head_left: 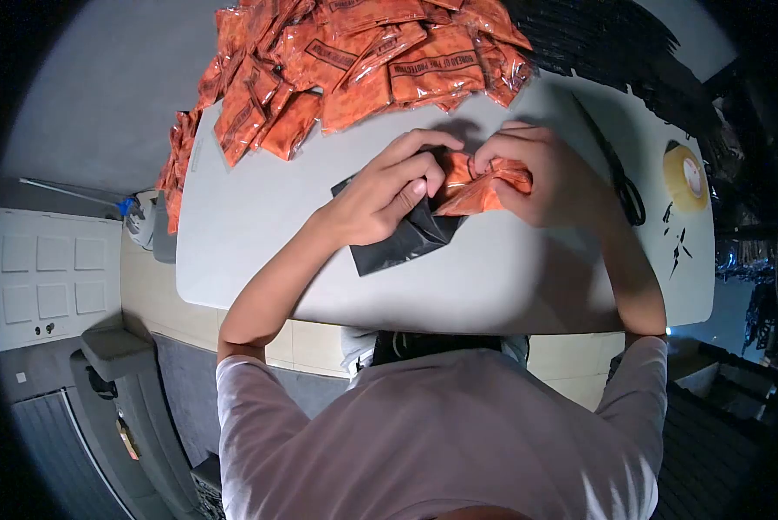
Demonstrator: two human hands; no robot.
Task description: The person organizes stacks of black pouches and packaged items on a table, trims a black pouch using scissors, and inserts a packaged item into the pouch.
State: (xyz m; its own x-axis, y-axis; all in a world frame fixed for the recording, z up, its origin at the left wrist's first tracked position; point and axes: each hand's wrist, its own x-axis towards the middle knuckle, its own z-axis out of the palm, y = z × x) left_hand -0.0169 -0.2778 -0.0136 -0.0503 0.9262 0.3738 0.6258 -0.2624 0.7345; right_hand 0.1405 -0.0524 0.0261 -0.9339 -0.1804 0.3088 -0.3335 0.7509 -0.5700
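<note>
Near the middle of the white table (259,217), my left hand (387,192) has its fingers curled over a black pouch (402,243), gripping it near its opening. My right hand (536,173) is closed on an orange packet in clear plastic (476,195). The packet's left end meets the opening of the black pouch; how far it reaches inside is hidden by my left fingers. Both hands are close together, with the packet between them.
A large pile of orange packets (346,61) covers the table's far side. Black scissors (614,160) and a roll of yellowish tape (685,177) lie at the right, near small black scraps (677,243). Black sheets (597,39) are stacked at the back right.
</note>
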